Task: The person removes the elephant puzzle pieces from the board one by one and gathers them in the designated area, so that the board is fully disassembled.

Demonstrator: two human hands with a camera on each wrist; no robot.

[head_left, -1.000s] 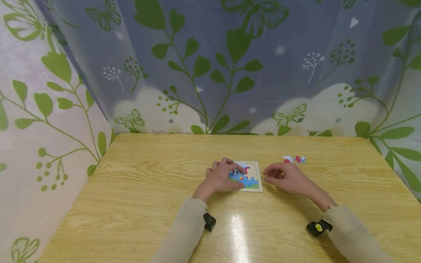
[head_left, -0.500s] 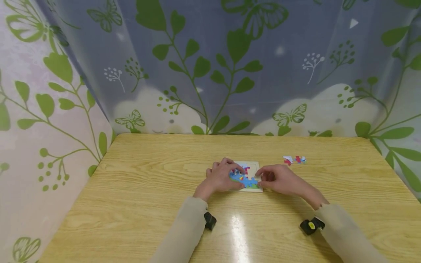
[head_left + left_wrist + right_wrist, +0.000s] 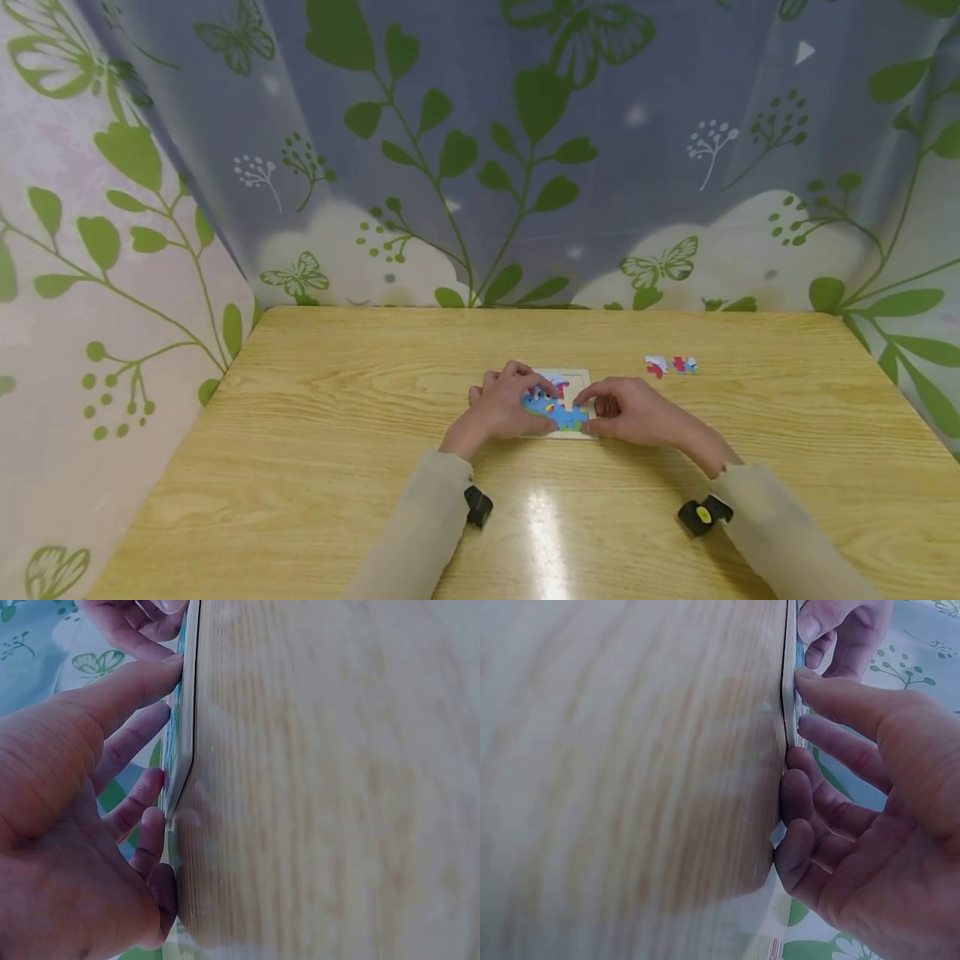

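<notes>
A small jigsaw board (image 3: 582, 375) with a pale frame lies on the table, its blue, red and green pieces (image 3: 551, 409) partly filling it. My left hand (image 3: 501, 404) spreads over the board's left side, thumb and fingers touching the pieces. In the left wrist view, its little finger comes down by the table. On the other side, my right hand (image 3: 637, 410) touches the board's right part with thumb and index fingertip, which stay apart; no piece shows between them. The right wrist view has its other fingers resting beside the board edge (image 3: 790, 682).
Two loose jigsaw pieces, one white and red (image 3: 656, 366) and one red and blue (image 3: 684, 365), lie behind the right hand. The wooden table (image 3: 337, 375) ends at a patterned curtain (image 3: 480, 167). Each wrist wears a black camera.
My right hand has moved left from beside the board onto its right part, thumb and index finger now touching it. The left hand has stayed in place.
</notes>
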